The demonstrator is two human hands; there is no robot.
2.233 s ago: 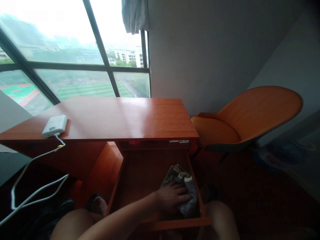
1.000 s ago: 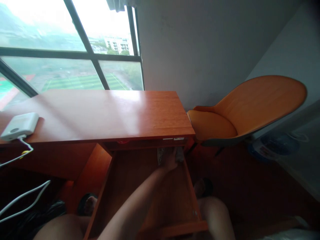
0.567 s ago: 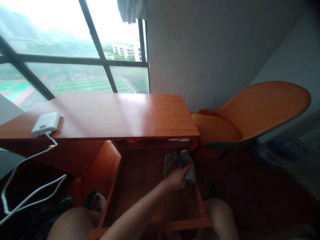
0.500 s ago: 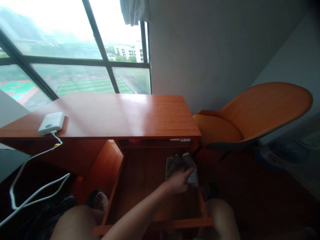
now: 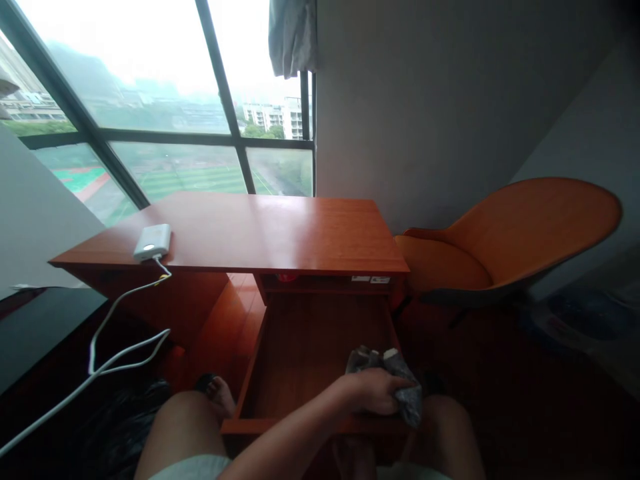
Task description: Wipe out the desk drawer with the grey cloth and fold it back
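The left hand (image 5: pixel 376 391) is closed around a grey cloth (image 5: pixel 410 403), bunched at the front right corner of the pulled-out drawer (image 5: pixel 295 343). Below the drawer front is what may be the right hand (image 5: pixel 355 457), too dim to tell its grip. On the table (image 5: pixel 295 233), near its left end, lies a white box (image 5: pixel 153 241) with a cable (image 5: pixel 115 301) plugged in. An orange chair (image 5: pixel 540 227) stands just right of the table.

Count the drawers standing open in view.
1: the drawer under the right end of the desk, the left hand holding grey cloth over its front corner. Others below may be hidden.
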